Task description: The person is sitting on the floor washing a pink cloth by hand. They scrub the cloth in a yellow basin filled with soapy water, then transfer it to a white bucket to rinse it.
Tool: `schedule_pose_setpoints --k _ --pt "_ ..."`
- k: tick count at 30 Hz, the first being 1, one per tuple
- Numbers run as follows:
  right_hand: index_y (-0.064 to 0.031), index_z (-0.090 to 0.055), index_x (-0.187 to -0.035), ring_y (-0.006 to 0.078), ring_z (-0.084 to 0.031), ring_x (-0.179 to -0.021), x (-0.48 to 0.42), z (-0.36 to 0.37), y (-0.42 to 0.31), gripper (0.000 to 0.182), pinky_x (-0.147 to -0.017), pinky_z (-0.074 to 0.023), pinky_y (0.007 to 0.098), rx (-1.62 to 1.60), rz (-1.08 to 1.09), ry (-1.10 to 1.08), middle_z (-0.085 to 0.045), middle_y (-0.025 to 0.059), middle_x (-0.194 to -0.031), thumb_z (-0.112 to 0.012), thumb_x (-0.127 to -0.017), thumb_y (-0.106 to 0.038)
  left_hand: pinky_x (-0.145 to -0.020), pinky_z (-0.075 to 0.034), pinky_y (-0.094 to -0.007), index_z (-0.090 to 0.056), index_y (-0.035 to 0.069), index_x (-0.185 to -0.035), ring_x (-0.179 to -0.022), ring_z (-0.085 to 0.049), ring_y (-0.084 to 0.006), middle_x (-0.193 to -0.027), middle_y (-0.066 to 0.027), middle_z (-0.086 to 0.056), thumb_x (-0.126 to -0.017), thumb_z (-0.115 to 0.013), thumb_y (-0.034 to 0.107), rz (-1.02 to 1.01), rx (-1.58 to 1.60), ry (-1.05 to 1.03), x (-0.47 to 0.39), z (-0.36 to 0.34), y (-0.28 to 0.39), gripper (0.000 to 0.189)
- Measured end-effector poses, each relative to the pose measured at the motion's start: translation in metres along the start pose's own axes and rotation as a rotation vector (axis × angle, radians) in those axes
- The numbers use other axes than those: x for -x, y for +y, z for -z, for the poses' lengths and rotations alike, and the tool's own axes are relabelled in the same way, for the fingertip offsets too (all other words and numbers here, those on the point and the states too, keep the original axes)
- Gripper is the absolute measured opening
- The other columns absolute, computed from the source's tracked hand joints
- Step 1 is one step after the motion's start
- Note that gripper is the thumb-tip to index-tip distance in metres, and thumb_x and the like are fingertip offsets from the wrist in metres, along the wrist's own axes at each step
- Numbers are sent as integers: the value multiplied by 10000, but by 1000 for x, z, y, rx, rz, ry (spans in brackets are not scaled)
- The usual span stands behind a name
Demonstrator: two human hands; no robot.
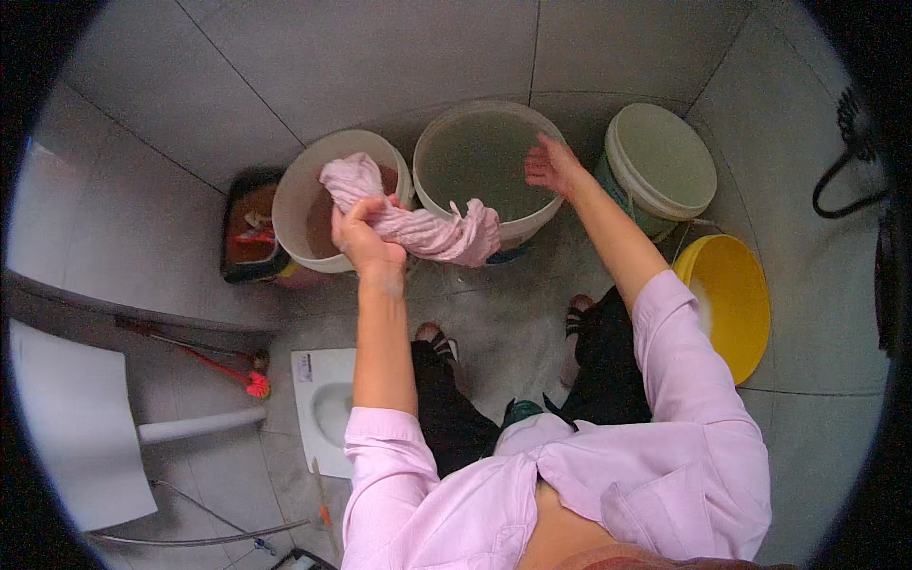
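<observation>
My left hand grips a bunched, twisted length of pink cloth. One end of the cloth lies over the left white bucket, which holds reddish-brown liquid. Its other end hangs past the front rim of the middle bucket, which is full of murky greenish water. My right hand is over the right side of that middle bucket, fingers slightly curled and holding nothing. Whether its fingertips touch the water I cannot tell.
At right stand a bucket with a pale round top and a tilted yellow tub. A dark-rimmed bin stands far left. Below are a squat toilet, a red-headed brush and a white pipe. A black cable hangs at right.
</observation>
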State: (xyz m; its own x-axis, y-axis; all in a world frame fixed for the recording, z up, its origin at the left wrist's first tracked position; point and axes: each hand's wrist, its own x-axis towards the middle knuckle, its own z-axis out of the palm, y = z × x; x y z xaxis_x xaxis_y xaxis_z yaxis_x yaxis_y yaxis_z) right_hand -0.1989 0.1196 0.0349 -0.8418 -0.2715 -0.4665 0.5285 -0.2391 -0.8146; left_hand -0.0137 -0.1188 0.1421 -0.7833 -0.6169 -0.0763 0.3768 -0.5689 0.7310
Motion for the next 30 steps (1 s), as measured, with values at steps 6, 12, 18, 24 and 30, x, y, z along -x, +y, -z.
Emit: schedule_pose_setpoints --k 6,12,18,24,30 --pt "47 -352 -1208 369 -417 -1119 -47 10 43 633 -861 -397 511 21 -105 -37 -397 220 -1238 -448 -851 -466 -640 -506 -437 -470 20 -1015 -672 -576 -289 -841 -128 -536 -627 -515 -11 -21 -63 47 5 0 0 391" --pt "59 -467 -1104 367 -555 -940 -66 17 43 556 -795 -465 481 -362 -483 -591 -538 231 -1069 -403 -877 -444 -681 -487 -444 -473 -14 -967 -711 -571 -302 -870 -170 -549 -609 -512 10 -27 -196 195 13 0 9 360" --pt "103 -489 -1061 343 -562 -967 -10 9 -34 563 -847 -460 440 -303 -375 -773 -558 238 -1042 -338 -908 -417 -709 -486 -428 -458 -59 -1056 -733 -564 -301 -902 -194 -551 -595 -487 51 104 -255 218 13 -7 -7 475" --pt "104 -370 -1221 371 -457 -1123 85 -43 -111 773 -935 -378 433 -166 -395 -826 -435 286 -1213 -237 -865 -570 -686 -452 -396 -376 -72 -1161 -725 -523 -271 -935 -205 -528 -565 -482 101 156 -331 272 31 -38 34 630" --pt "73 -392 -1220 356 -448 -1135 122 -38 -148 674 -942 -365 417 -56 -356 -943 -440 257 -1224 -315 -855 -488 -670 -460 -369 -269 -62 -1253 -714 -517 -250 -1146 -259 -439 -542 -505 123 189 -409 282 39 -73 42 772"
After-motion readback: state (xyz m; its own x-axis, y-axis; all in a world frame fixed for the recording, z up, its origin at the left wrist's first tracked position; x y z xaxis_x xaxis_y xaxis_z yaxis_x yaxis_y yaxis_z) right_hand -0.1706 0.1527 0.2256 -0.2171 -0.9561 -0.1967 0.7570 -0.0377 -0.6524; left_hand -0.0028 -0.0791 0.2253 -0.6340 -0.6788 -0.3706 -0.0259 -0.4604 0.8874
